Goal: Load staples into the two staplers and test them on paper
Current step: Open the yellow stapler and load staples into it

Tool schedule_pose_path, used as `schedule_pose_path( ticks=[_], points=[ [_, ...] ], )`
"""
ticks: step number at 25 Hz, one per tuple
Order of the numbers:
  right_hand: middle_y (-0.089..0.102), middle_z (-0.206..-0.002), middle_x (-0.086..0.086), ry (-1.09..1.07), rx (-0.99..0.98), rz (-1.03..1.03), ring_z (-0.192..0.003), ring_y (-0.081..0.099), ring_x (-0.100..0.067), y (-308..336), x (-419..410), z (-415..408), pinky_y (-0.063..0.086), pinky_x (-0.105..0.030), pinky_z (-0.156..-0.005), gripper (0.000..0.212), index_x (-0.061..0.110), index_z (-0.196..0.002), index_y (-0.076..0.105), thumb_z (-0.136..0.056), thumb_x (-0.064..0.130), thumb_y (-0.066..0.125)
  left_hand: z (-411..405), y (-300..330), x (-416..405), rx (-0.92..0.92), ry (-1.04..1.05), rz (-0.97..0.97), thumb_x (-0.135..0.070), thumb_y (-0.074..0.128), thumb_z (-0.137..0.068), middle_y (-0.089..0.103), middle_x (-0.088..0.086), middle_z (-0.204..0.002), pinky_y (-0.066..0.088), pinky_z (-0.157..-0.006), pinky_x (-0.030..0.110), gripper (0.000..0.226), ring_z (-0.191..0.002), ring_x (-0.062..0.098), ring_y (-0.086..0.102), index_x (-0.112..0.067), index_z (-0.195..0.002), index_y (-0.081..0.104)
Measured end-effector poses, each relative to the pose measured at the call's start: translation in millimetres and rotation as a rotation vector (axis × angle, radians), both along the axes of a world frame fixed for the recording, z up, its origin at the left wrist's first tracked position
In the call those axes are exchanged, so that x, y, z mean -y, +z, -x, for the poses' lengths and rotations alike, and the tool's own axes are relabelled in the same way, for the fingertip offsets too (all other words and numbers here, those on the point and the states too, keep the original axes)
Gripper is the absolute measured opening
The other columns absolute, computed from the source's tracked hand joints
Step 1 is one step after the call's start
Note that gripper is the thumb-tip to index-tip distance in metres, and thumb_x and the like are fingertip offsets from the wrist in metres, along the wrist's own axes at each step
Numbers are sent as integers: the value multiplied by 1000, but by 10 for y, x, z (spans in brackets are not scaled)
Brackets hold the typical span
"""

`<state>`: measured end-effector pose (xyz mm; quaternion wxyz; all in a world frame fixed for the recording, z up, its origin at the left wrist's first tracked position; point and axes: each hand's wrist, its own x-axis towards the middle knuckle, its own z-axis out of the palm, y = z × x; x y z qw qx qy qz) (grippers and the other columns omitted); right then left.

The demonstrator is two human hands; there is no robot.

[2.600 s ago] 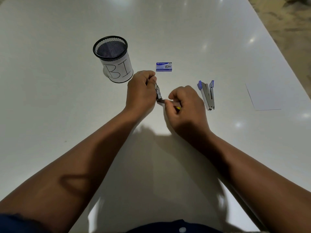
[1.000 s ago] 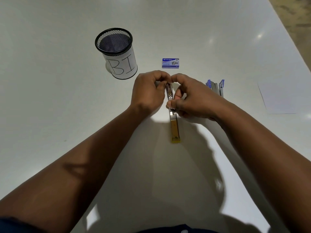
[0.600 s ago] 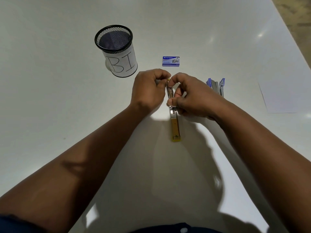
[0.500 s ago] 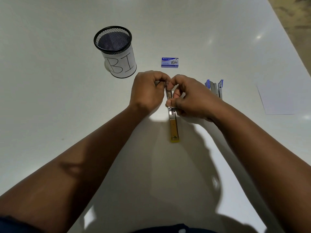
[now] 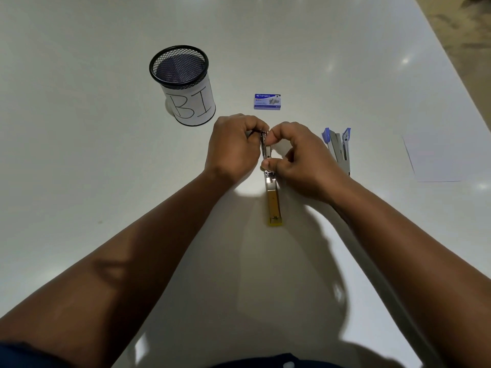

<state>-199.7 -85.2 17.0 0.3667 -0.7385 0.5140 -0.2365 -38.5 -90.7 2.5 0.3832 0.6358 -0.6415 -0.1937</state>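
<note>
A yellow stapler [image 5: 273, 203] lies swung open flat on the white table [image 5: 79, 181], its yellow end toward me and its metal staple channel pointing away. My left hand [image 5: 233, 147] pinches the far end of that channel. My right hand [image 5: 300, 160] pinches the channel at its middle with thumb and forefinger; whether staples are between the fingers is hidden. A second, blue and grey stapler [image 5: 338, 147] lies to the right, partly behind my right wrist. A small blue staple box [image 5: 267, 101] lies closed beyond my hands. A white sheet of paper [image 5: 441, 158] lies at the right.
A black mesh pen cup [image 5: 186, 86] wrapped in white paper marked "BI" stands at the back left of my hands. The table's right edge [image 5: 451, 57] runs diagonally at the upper right, with patterned floor beyond it.
The yellow stapler went from held folded between my hands to lying swung open on the table. My right hand shifted from its near end onto the metal channel. In the last second almost nothing moved.
</note>
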Motion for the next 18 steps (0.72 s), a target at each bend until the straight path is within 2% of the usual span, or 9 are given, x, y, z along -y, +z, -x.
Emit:
schedule_pose_path(
  ticks=[3, 8, 10, 13, 18],
  points=[
    [61, -88, 17, -60, 53, 45, -64, 59, -10, -36, -82, -10, 47, -25, -64, 27, 31, -99, 61, -83, 20, 79, 5, -10, 12, 7, 9, 12, -1, 60, -89, 77, 0, -93, 53, -78, 19, 27, -85, 10, 69, -15, -96, 82],
    [65, -96, 17, -106, 78, 114, -73, 62, -10, -87, -150, -55, 57, -43, -75, 36, 37, -114, 60, -84, 23, 73, 18, -47, 16, -8, 25, 25, -2, 59, -87, 76, -4, -92, 52, -76, 13, 29, -83, 6, 68, -18, -94, 82],
    [67, -95, 14, -114, 79, 107, -79, 64, -13, -106, -139, -68, 57, -47, -79, 31, 35, -111, 65, -85, 22, 74, 20, -54, 23, -17, 36, 28, -3, 59, -87, 77, -4, -92, 55, -78, 17, 28, -83, 5, 69, -18, -94, 82],
    [67, -86, 15, -118, 97, 90, -75, 65, -14, -103, -111, -67, 58, -47, -76, 24, 33, -102, 67, -82, 21, 73, 31, -46, 21, -20, 48, 26, -5, 60, -88, 77, -3, -92, 57, -79, 23, 26, -84, 7, 69, -19, -94, 82],
    [66, -81, 14, -133, 137, 83, -72, 66, -13, -120, -112, -68, 59, -48, -74, 24, 32, -101, 67, -82, 17, 71, 5, -9, 8, -58, 20, -30, -13, 63, -89, 75, -3, -95, 58, -82, 35, 21, -89, 13, 69, -19, -96, 82]
  ],
)
